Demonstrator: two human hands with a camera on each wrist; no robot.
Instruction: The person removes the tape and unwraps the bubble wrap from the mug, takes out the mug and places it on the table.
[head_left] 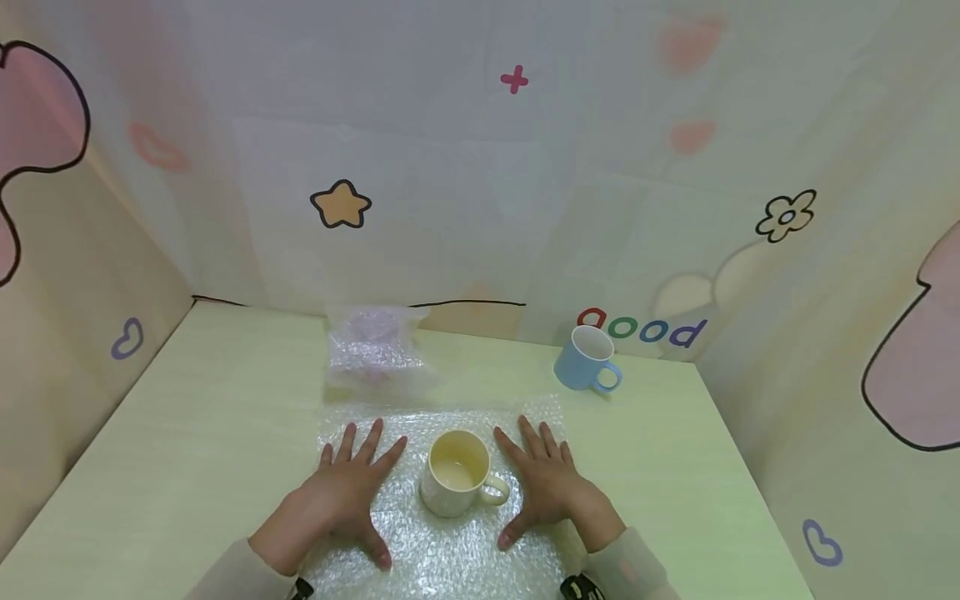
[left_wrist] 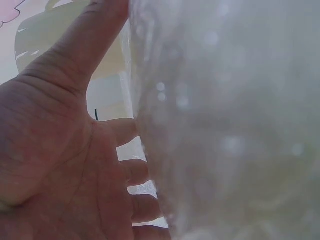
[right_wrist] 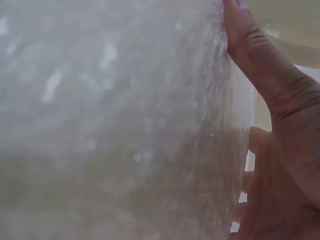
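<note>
On bubble wrap (head_left: 431, 554), near its side edges, left grip (head_left: 347, 492) and right grip (head_left: 549, 486) rest spread, clear of the mug (head_left: 448, 493).

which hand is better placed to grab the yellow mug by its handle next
Probably the right: the mug handle points toward the right grip, while the left grip lies on the opposite side.

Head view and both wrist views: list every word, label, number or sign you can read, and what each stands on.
"good": coloured letters low on the backdrop; the first letter is partly hidden behind the blue mug, so "g" is likely.
"+": red plus-shaped mark, higher on the backdrop.
Too small to read: pale marks on the dark object by the right sleeve.
None shows on the cream mug or bubble wrap.
</note>
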